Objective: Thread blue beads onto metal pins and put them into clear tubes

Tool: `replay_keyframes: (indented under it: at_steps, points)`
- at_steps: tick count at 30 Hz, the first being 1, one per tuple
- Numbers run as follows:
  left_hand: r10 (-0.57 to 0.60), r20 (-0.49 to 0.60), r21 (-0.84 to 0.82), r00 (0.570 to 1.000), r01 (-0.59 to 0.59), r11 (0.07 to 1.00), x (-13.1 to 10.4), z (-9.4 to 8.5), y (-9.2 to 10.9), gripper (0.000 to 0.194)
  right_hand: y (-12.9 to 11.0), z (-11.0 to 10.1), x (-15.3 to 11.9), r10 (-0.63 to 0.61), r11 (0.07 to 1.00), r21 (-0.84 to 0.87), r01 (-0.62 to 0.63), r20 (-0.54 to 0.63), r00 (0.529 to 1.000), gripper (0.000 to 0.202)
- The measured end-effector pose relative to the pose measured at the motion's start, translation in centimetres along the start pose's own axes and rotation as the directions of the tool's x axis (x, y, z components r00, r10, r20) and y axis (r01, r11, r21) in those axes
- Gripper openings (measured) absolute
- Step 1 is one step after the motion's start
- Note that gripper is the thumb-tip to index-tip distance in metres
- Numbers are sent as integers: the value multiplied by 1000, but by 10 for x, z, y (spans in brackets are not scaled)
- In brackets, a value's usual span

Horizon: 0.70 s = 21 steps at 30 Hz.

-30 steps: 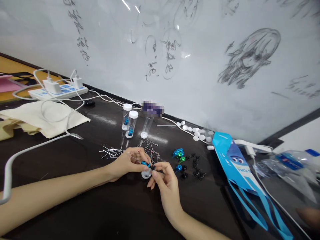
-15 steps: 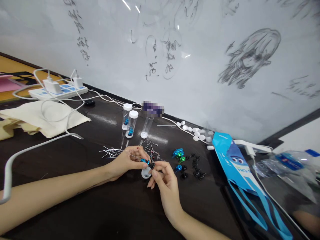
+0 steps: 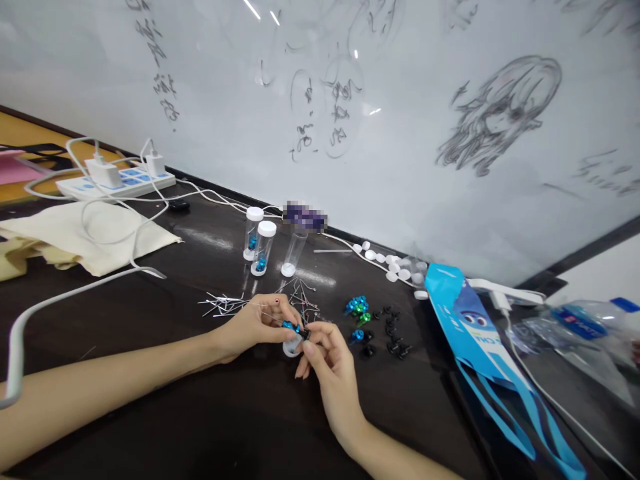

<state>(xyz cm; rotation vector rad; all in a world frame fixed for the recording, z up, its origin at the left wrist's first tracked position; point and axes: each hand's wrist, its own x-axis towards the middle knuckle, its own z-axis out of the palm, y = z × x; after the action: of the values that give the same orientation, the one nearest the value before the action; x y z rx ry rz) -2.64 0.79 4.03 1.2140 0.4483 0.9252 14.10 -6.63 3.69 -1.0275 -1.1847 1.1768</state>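
Right hand: just right of the lower centre of the frame, thumb and index fingertips (image 3: pixel 334 363) pinching the black piece (image 3: pixel 305 334) near its outer end, the other fingers curled.
Left hand: just left of it, (image 3: pixel 245 333) thumb and finger pressed together on the blue piece (image 3: pixel 289 325); the exact contact is partly hidden.
Blue and black pieces: near the centre, between the two hands, close together end to end; whether they are joined cannot be told. Probably very light, stiff and slick, easily rolled out of the fingertips; best taken by the sides, one end per hand.
Thin wire: sloping from the left hand's fingers toward the blue piece, (image 3: pixel 265 311) likely springy and quick to bend; hold it close to the piece.
Round pale container: directly below the pieces, (image 3: pixel 291 349) part hidden by the fingers; likely light and easily nudged, so grip by the rim.
Black fasteners: right of centre, (image 3: pixel 399 348) small and loose; pick singly by the head.
Blue and green parts: beside them, (image 3: pixel 357 306) bunched and apt to scatter.
Bent wires: behind the hands, (image 3: pixel 301 300) crossing, likely to snag; lift by a free end.
Clear tubes: above centre, (image 3: pixel 263 250) upright, smooth, probably tippy; hold round the middle.
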Motion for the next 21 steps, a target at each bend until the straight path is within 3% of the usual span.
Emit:
replay_keyframes:
  at_steps: [21]
  points:
    - [2, 16, -4, 1000, -2, 1000, -1, 1, 0, 17, 2, 0, 0, -5, 1000, 4, 5, 0, 1000, 17]
